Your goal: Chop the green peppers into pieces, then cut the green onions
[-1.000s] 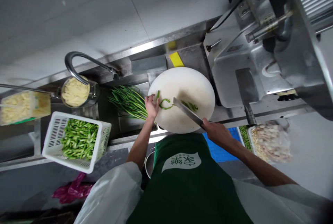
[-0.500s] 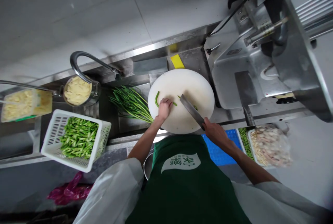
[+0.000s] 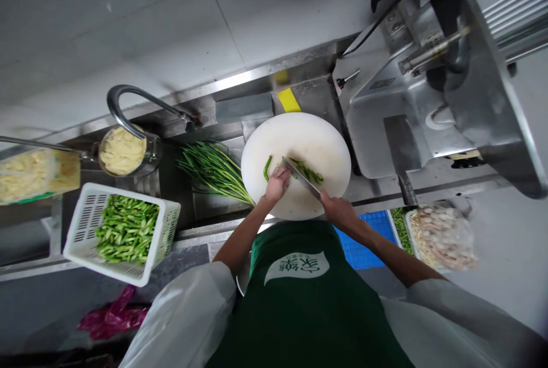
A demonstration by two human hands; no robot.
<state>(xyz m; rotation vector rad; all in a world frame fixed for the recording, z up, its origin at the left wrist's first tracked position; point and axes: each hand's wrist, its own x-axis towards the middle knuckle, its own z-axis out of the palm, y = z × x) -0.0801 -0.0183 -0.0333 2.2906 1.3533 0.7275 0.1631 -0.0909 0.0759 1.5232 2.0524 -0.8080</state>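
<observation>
A round white cutting board lies on the steel counter in front of me. My left hand is curled, pressing a green pepper down on the board. My right hand grips the handle of a cleaver, whose blade rests right beside my left fingers. Cut green pepper pieces lie just past the blade.
Long green stalks lie left of the board. A white basket of cut green pieces stands lower left, near a faucet and a pot of pale strips. A steel slicing machine fills the right. A blue crate sits below.
My left hand slid from the board's left edge toward the middle with the pepper. The cleaver came left and down, next to my fingers.
</observation>
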